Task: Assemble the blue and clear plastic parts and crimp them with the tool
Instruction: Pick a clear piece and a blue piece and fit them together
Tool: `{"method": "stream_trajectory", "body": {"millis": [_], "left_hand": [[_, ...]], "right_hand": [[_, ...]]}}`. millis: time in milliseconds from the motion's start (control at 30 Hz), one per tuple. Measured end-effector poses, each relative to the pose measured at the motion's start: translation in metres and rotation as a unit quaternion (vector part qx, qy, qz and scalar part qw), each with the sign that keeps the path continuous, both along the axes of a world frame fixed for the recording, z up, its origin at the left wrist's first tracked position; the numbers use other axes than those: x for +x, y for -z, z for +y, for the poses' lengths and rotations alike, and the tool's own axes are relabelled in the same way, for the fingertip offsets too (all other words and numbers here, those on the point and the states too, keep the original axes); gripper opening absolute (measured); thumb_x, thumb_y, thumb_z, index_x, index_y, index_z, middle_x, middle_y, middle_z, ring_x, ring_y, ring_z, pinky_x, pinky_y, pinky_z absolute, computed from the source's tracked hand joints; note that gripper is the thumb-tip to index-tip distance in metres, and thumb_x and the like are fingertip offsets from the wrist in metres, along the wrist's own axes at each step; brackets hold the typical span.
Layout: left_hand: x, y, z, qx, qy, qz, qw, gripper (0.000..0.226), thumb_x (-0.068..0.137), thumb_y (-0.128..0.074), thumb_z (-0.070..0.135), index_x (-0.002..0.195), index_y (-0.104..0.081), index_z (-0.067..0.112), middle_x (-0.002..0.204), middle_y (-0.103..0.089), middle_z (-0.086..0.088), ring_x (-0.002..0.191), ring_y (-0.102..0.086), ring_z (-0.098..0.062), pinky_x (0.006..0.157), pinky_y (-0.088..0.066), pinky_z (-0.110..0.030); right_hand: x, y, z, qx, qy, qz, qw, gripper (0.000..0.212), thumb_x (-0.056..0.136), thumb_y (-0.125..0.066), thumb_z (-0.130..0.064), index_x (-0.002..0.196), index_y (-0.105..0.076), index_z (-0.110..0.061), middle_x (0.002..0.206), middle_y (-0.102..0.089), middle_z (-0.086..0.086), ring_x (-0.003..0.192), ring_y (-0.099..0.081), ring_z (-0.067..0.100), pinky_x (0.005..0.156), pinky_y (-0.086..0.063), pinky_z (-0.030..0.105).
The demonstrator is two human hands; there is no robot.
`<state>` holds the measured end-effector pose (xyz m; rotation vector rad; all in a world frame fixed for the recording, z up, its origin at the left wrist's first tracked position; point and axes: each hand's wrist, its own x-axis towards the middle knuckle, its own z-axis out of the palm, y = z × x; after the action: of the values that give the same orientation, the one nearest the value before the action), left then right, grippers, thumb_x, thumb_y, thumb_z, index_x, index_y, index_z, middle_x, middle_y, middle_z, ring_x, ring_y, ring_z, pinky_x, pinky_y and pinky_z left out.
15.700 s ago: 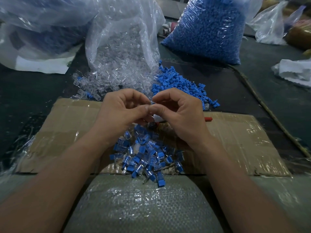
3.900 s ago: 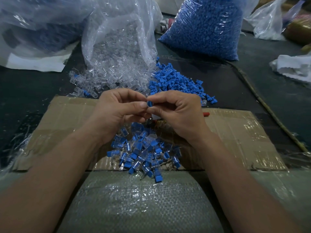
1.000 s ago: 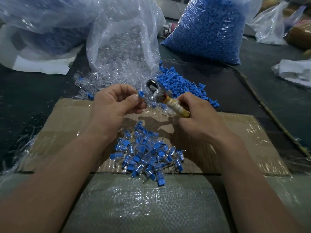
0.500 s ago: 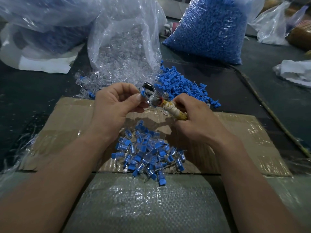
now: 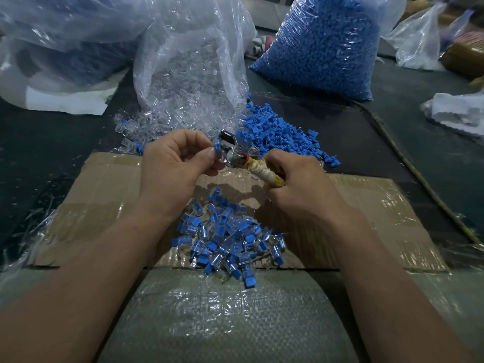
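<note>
My left hand (image 5: 172, 166) pinches a small blue and clear part (image 5: 216, 148) between thumb and fingers. My right hand (image 5: 301, 187) grips the cloth-wrapped handle of a metal crimping tool (image 5: 235, 154). The tool's shiny jaws sit against the part. Below my hands, a heap of joined blue and clear pieces (image 5: 227, 237) lies on the cardboard sheet (image 5: 379, 210). Loose blue parts (image 5: 282, 132) are piled behind the tool. Loose clear parts (image 5: 138, 129) spill from a clear bag (image 5: 191, 74).
A large bag of blue parts (image 5: 327, 45) stands at the back right. More plastic bags (image 5: 52, 43) fill the back left. A white crumpled bag (image 5: 461, 113) lies at the far right. A cord (image 5: 408, 163) runs along the dark tabletop. A woven sack (image 5: 225, 318) covers the near edge.
My right hand took up the crimping tool and brought its jaws to the part held by my left hand. In the last half second both hands barely moved.
</note>
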<state>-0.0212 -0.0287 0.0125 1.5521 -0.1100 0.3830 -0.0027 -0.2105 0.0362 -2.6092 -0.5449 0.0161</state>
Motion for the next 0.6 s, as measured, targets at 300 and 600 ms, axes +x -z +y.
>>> {"method": "stream_trajectory", "body": {"millis": [300, 600], "left_hand": [[-0.001, -0.003, 0.000, -0.003, -0.011, 0.006, 1.000, 0.022, 0.081, -0.061, -0.007, 0.075, -0.059, 0.015, 0.059, -0.067, 0.010, 0.054, -0.063, -0.003, 0.056, -0.050, -0.013], [0.001, -0.009, 0.010, -0.066, -0.037, 0.066, 0.995, 0.014, 0.080, -0.063, 0.001, 0.076, -0.062, 0.014, 0.064, -0.069, 0.003, 0.061, -0.067, -0.012, 0.053, -0.051, -0.018]], "right_hand": [[0.000, 0.004, 0.003, 0.000, 0.003, -0.023, 1.000, 0.021, 0.075, -0.063, -0.013, 0.082, -0.048, -0.025, 0.070, -0.045, -0.016, 0.066, -0.041, 0.001, 0.056, -0.028, 0.021], [0.007, 0.005, -0.007, 0.005, 0.008, 0.001, 1.000, 0.036, 0.071, -0.070, -0.014, 0.105, -0.061, -0.020, 0.092, -0.057, -0.007, 0.087, -0.054, 0.013, 0.077, -0.045, 0.031]]}}
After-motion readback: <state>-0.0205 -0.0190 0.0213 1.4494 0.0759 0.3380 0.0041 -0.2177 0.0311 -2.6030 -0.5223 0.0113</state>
